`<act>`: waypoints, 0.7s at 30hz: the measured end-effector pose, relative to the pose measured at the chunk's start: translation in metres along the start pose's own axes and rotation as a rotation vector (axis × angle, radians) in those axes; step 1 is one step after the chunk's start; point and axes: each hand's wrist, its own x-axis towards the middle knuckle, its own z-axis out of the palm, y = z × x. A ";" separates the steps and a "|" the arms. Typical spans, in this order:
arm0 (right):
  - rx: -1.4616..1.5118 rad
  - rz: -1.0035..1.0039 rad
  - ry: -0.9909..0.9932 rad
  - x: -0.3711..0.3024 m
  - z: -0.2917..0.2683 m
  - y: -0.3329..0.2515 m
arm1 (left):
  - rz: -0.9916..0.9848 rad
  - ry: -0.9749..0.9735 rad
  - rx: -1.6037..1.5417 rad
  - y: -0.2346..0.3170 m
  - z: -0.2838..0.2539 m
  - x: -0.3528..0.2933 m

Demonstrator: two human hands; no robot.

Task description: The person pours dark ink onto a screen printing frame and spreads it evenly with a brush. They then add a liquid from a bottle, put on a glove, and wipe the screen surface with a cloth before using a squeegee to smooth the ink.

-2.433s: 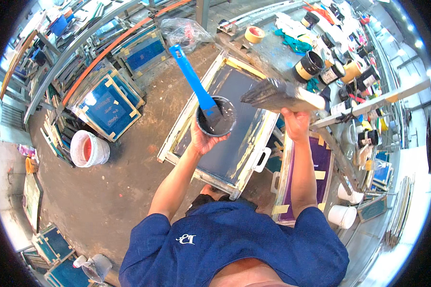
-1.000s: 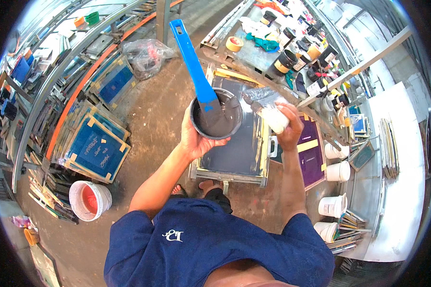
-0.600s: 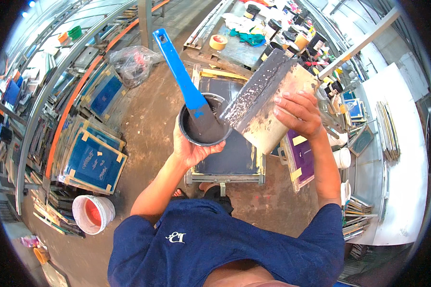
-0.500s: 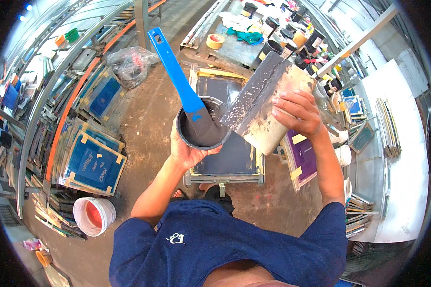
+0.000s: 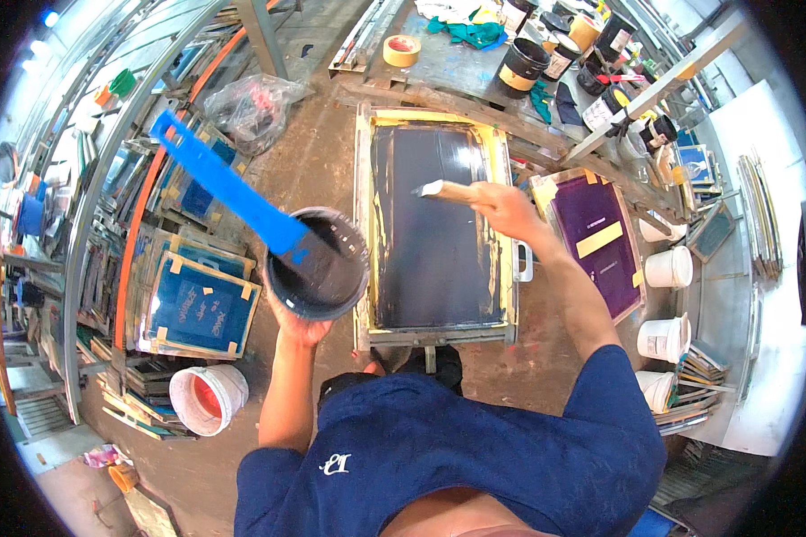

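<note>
My left hand (image 5: 303, 328) is wrapped round the underside of a dark tub (image 5: 354, 291) of black ink, held left of the screen frame. A spatula with a broad blue handle (image 5: 233, 194) leans in the tub, its ink-coated lower end inside. My right hand (image 5: 509, 213) grips a wooden squeegee (image 5: 453, 191), now seen nearly edge-on above the screen. Below it lies a screen printing frame (image 5: 364, 268) with a dark mesh and yellow tape along its inner edges. Whether the squeegee's blade touches the mesh cannot be made out.
A metal table (image 5: 475, 64) beyond holds ink tubs (image 5: 523, 67), a tape roll (image 5: 401, 51) and rags. A purple screen (image 5: 591, 242) leans at right near white buckets (image 5: 668, 268). Blue screens (image 5: 197, 309) and a red-stained bucket (image 5: 208, 399) stand at left.
The squeegee has moved away from the tub, turned edge-on and come over the screen. My left hand has carried the tub left and lower, and the spatula handle now tilts further left.
</note>
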 end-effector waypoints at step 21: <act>-0.390 0.052 -0.318 0.263 0.068 0.161 | 0.179 -0.108 0.245 0.017 -0.033 0.034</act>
